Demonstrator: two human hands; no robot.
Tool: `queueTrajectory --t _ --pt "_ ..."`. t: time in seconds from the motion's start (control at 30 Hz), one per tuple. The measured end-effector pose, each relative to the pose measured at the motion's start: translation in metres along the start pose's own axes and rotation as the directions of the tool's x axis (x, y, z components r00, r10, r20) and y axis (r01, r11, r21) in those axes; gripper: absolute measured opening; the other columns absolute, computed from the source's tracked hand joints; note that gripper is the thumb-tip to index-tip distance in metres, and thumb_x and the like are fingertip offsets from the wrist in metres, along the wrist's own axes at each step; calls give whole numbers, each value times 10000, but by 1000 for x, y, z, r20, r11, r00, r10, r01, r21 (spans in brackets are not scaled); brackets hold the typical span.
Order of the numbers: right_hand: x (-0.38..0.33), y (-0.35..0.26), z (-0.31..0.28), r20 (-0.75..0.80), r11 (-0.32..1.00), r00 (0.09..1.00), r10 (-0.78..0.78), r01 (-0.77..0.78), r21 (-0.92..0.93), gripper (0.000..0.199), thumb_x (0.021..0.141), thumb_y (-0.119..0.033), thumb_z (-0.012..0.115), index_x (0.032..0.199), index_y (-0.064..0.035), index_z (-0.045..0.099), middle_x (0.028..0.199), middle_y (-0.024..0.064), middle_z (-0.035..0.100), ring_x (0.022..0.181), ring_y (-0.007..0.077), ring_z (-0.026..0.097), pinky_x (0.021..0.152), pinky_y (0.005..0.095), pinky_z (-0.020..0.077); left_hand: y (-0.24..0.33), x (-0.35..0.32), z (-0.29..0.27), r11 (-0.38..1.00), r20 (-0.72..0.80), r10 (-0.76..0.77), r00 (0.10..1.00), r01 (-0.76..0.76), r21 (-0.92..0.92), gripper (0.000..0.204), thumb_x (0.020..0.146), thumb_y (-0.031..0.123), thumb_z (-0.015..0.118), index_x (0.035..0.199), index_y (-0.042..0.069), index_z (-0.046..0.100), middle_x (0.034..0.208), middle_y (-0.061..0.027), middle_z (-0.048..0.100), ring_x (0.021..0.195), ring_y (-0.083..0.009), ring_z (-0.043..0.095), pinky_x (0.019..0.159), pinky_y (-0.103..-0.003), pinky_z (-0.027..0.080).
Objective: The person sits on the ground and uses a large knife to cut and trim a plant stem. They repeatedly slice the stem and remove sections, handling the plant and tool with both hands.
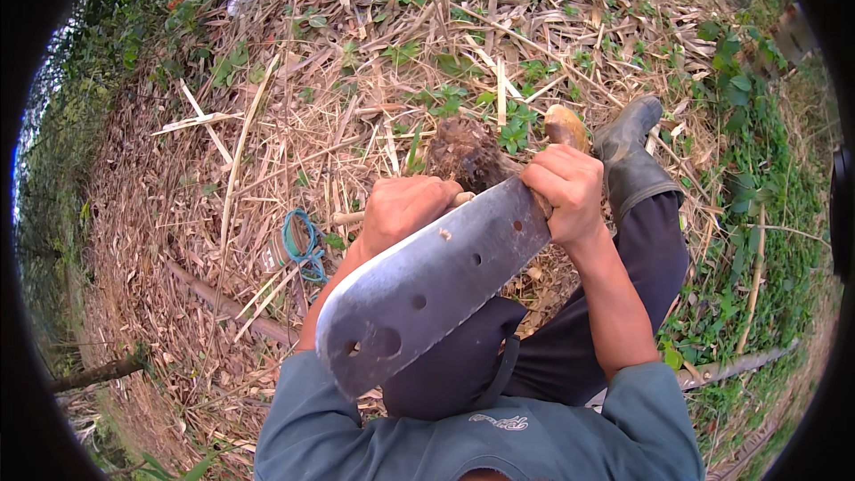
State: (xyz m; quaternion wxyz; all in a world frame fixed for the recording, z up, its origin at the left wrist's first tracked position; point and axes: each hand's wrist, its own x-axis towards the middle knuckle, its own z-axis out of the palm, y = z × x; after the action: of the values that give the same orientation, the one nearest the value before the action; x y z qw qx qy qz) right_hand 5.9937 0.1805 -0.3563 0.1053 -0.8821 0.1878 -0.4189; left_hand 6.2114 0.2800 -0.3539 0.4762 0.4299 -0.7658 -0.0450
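Item: broad grey metal blade with dark round holes or spots [445, 281], spanning the centre of the frame to lower left, rounded end at lower left.

Item: pale brown wooden handle with bulbous end [567, 127], upper right of centre; middle covered by the right hand [570, 189], which is closed around it.

Item: pale slender stick [348, 218], centre of frame. The left hand [405, 214] is closed on it; a short end shows on either side, the middle is hidden. The blade covers much of the left forearm.

Item: brown fibrous clump [465, 153], just above the blade; lower part obscured.

Item: looped blue cord [310, 265], left of centre, against a flat brownish piece [272, 256]; cannot tell whether the piece is a container.

Item: dark rubber boot [631, 147], right of centre, trouser leg [646, 254] inserted; the other foot is hidden.

Item: whitish object [241, 2], upper left, too small to identify.
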Motion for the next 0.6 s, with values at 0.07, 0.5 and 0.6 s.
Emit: queueTrajectory --t 0.07,0.5,0.6 --pt "-4 10 4 0 999 1000 19 -19 -44 128 665 -176 630 708 -59 601 662 71 581 637 286 630 594 373 491 -2 -6 2 997 -6 -61 998 60 -49 136 813 84 755 864 13 651 624 -84 599 520 -227 619 471 -334 477" --pt "-2 9 -5 -100 960 959 265 -272 -70 230 711 -222 718 701 -24 600 650 107 596 562 277 610 545 380 456 -4 -38 18 924 -107 -371 923 355 -139 222 935 192 663 1098 41 664 817 -108 683 700 -215 672 641 -346 522" --pt "3 -6 3 -75 993 994 85 -91 -76 191 656 -199 703 680 -48 589 629 84 569 565 290 602 548 372 465 6 -33 7 758 93 -556 826 549 -352 262 909 199 679 1122 51 640 895 -118 686 802 -194 677 711 -326 511"
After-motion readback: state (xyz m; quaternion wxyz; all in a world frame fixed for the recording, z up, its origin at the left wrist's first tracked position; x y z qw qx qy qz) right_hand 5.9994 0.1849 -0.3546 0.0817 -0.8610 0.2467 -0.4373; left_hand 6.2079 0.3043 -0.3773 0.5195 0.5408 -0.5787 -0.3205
